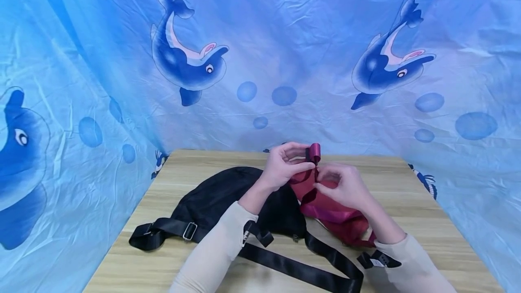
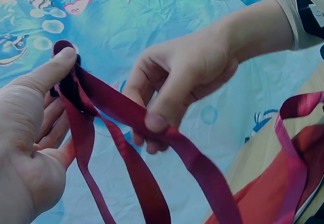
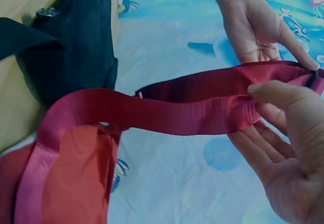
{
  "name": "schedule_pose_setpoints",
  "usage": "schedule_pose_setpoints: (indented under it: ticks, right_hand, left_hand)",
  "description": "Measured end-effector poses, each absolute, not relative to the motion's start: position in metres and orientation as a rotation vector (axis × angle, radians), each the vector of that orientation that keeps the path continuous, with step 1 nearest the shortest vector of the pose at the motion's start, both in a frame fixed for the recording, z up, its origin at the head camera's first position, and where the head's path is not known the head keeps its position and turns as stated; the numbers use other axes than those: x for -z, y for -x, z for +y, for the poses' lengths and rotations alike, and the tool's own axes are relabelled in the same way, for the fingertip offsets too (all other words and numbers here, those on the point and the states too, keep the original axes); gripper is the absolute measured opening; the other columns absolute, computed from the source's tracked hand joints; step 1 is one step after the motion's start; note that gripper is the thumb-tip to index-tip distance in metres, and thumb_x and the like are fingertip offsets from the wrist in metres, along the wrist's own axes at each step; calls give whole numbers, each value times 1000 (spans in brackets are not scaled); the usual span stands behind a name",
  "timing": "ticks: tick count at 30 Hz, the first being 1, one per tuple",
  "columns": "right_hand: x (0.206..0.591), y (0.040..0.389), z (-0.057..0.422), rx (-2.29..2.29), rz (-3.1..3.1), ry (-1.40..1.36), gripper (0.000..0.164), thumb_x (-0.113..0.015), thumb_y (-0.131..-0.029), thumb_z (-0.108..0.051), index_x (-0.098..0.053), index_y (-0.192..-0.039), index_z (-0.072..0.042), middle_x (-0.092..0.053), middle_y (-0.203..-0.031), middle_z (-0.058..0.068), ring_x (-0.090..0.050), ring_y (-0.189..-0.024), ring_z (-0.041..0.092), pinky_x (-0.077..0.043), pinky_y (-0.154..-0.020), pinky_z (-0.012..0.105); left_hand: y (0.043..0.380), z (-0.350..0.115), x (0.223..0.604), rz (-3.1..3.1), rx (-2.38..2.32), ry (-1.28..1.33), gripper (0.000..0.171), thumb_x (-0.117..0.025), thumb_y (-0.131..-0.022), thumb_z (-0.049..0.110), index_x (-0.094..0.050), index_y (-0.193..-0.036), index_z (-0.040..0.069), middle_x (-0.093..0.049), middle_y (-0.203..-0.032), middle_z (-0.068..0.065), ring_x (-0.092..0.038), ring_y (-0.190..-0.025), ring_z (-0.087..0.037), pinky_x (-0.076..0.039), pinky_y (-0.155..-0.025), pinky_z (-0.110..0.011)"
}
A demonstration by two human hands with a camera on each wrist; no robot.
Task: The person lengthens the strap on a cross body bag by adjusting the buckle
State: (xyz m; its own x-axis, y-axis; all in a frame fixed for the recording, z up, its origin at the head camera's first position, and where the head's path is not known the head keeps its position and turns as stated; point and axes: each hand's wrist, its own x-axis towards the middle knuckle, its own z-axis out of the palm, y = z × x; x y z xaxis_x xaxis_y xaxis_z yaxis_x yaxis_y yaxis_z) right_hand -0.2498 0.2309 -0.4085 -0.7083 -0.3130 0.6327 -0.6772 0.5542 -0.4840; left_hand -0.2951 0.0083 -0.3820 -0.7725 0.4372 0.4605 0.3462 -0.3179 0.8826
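Note:
Above a red bag (image 1: 338, 202), both hands are on its dark red strap (image 2: 114, 102). My left hand (image 1: 282, 164) pinches the strap at a black buckle (image 2: 71, 89), with the thumb on top where the webbing loops over. Just to the right, my right hand (image 1: 343, 184) pinches one length of the webbing between thumb and fingers, seen also in the right wrist view as the wide strap (image 3: 187, 115). Lengths of strap hang from the buckle in the left wrist view. Part of the red bag lies hidden behind the hands and the black bag.
A black bag (image 1: 211, 198) lies on the wooden table (image 1: 134, 266) to the left, partly under my left forearm. Its black strap (image 1: 301, 272) loops across the table's front, with a metal slider (image 1: 189, 231) at the left. A blue dolphin-print curtain (image 1: 260, 58) surrounds the table.

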Motion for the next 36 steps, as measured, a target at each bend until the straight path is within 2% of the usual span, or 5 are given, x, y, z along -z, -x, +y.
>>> schedule_pose_setpoints:
  ticks: [13, 18, 23, 31, 36]
  right_hand:
    - [410, 252, 234, -851, -2304, -805, 26, -89, -78, -2, -75, -76, -24, -78, -94, -1, -74, -90, 18, -60, -74, 22]
    - [387, 249, 242, -953, -2354, -891, 24, -90, -81, -2, -76, -95, -16, -77, -107, 4, -75, -100, 18, -60, -88, 19]
    - [362, 246, 237, -1237, -2219, -923, 50, -91, -77, 7, -70, -121, -5, -72, -121, 12, -73, -112, 9, -59, -100, 22]
    - [357, 251, 235, -1402, -2169, -1028, 53, -82, -80, 17, -68, -129, 2, -72, -118, 16, -75, -109, 10, -64, -94, 28]
    - [350, 254, 239, -1426, -2118, -1042, 44, -82, -77, 20, -76, -117, 3, -73, -111, 15, -75, -105, 11, -65, -91, 31]
  left_hand:
    - [292, 9, 377, 1793, -2311, -1048, 45, -77, -87, -16, -67, -130, -11, -74, -122, -30, -77, -100, -10, -64, -95, -32]
    - [293, 10, 376, 1777, -2293, -1041, 45, -77, -87, -16, -67, -130, -12, -74, -124, -30, -77, -102, -11, -64, -95, -32]
    - [293, 12, 376, 1785, -2263, -1016, 46, -77, -86, -16, -67, -131, -10, -71, -129, -33, -77, -102, -10, -64, -96, -34]
    - [292, 13, 374, 1812, -2217, -1056, 48, -80, -85, -16, -69, -131, -9, -72, -126, -31, -77, -102, -11, -64, -96, -34]
    - [294, 10, 369, 1879, -2137, -1123, 50, -83, -84, -13, -72, -131, -5, -75, -122, -29, -79, -105, -16, -65, -93, -32]
